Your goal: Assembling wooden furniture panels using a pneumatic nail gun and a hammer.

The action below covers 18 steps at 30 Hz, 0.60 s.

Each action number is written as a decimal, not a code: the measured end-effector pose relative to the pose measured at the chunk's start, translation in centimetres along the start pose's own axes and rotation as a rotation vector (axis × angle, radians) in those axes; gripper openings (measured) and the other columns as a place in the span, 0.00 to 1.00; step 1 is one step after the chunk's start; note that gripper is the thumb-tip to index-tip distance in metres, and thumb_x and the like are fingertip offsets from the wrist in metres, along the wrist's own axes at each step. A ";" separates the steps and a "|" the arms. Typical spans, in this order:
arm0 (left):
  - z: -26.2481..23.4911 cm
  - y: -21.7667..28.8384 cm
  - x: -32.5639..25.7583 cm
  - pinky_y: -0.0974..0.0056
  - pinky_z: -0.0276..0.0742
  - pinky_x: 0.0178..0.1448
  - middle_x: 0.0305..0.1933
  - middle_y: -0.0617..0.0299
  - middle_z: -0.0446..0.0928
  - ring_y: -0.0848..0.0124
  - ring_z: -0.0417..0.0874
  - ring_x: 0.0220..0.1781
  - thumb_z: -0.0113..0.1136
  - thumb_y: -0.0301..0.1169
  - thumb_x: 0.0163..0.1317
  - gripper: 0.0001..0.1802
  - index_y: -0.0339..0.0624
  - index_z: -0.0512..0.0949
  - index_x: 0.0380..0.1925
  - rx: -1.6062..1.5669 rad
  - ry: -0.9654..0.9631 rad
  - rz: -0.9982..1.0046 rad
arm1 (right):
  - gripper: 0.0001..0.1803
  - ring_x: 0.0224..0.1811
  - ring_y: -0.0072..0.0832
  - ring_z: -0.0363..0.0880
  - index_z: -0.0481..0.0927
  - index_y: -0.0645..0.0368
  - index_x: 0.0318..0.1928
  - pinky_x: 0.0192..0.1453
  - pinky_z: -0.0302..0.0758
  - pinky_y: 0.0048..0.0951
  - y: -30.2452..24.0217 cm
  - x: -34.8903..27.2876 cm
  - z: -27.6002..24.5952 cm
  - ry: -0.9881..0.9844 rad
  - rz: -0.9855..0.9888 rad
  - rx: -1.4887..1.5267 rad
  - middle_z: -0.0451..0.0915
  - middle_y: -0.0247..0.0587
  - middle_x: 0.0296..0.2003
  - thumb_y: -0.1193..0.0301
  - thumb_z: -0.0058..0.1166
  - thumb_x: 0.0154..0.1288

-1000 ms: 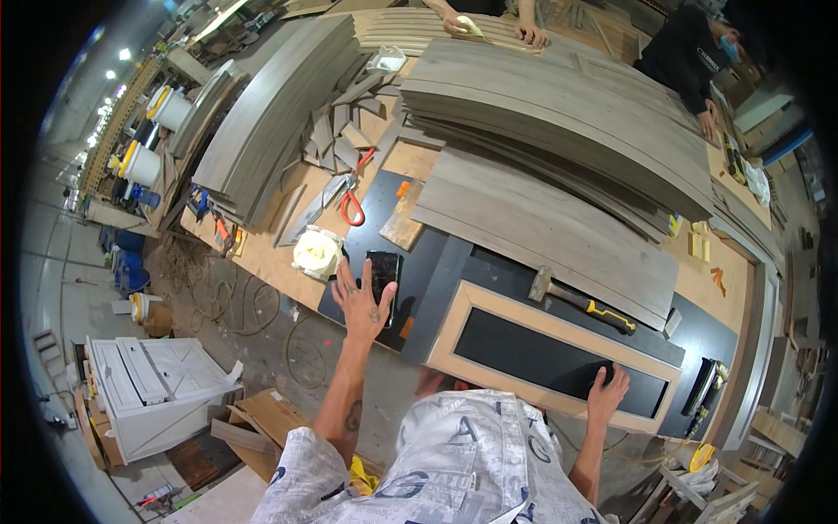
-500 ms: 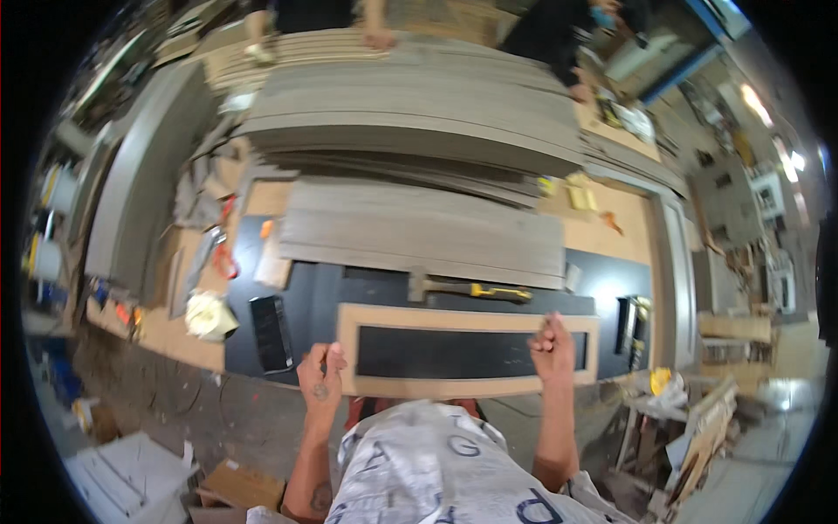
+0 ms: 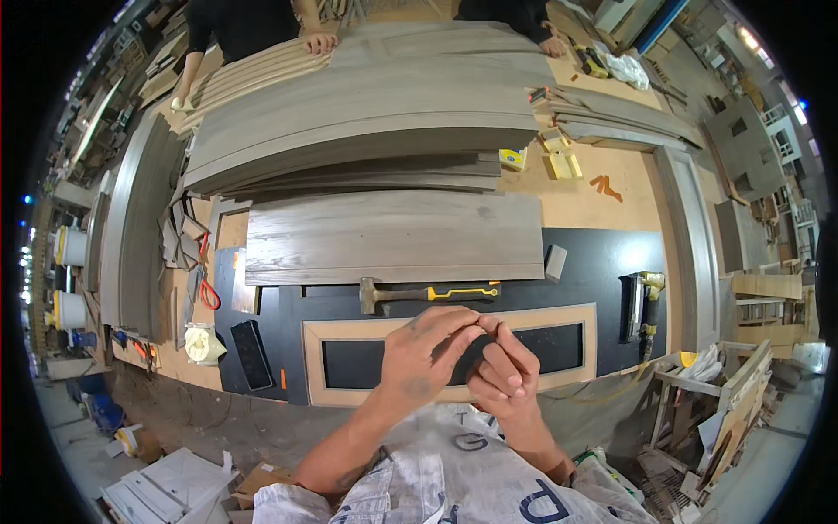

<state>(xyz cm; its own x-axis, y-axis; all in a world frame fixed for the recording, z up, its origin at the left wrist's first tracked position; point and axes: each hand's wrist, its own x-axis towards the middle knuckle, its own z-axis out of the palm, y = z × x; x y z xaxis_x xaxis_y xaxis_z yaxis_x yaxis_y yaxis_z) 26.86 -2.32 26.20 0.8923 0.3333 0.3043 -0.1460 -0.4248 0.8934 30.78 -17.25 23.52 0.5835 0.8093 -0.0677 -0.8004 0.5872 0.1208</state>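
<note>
Woodshop clutter fills the rim of the frame, and a broad counter of pale board with a black mat over its near part runs across the middle. On the mat at lower centre lies a long wooden frame with a dark open middle. Both of the person's hands meet just above it, in front of the chest. The left hand has its fingers curled and thumb and forefinger pinched narrow; the right hand is curled too, its fingertips touching those of the left. Whether anything small is pinched between them cannot be told.

Just beyond the hands, toward the upper side of the wooden frame, a hammer with a black and yellow handle lies crosswise. A wide grey wood panel rests behind it, and a stack of long grey boards fills the upper centre. A black phone lies at lower left on the mat beside a roll of tape, with red-handled scissors above. A nail gun sits at right. Other people's hands rest on the boards at the top.
</note>
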 end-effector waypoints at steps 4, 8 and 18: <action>2.7 0.4 1.0 0.70 0.79 0.34 0.38 0.55 0.85 0.70 0.86 0.33 0.67 0.24 0.61 0.08 0.37 0.83 0.40 0.076 0.077 -0.039 | 0.25 0.08 0.12 0.57 0.61 0.62 0.69 0.17 0.61 0.18 -2.7 -0.2 -0.2 0.051 0.031 -0.128 0.67 0.29 0.14 0.63 0.25 0.82; 4.6 0.9 1.9 0.71 0.78 0.34 0.37 0.54 0.84 0.71 0.85 0.33 0.65 0.23 0.62 0.07 0.36 0.83 0.40 0.132 0.110 -0.066 | 0.26 0.09 0.13 0.60 0.60 0.60 0.71 0.18 0.61 0.18 -4.8 -0.1 -0.5 0.056 0.050 -0.276 0.71 0.34 0.16 0.60 0.30 0.82; 6.8 0.8 1.7 0.67 0.79 0.36 0.31 0.55 0.82 0.70 0.85 0.30 0.64 0.25 0.60 0.08 0.36 0.81 0.38 0.014 0.151 -0.474 | 0.26 0.15 0.11 0.62 0.63 0.49 0.73 0.20 0.58 0.15 -7.2 -0.5 0.3 0.256 0.150 -1.095 0.78 0.32 0.22 0.57 0.40 0.80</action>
<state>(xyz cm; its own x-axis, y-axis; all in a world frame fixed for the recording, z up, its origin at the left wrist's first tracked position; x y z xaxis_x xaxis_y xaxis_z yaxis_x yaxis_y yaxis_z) 31.15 -7.79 25.24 0.7872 0.6103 -0.0892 0.2680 -0.2082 0.9407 36.31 -21.87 23.02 0.5266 0.7785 -0.3414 -0.6230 0.0802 -0.7781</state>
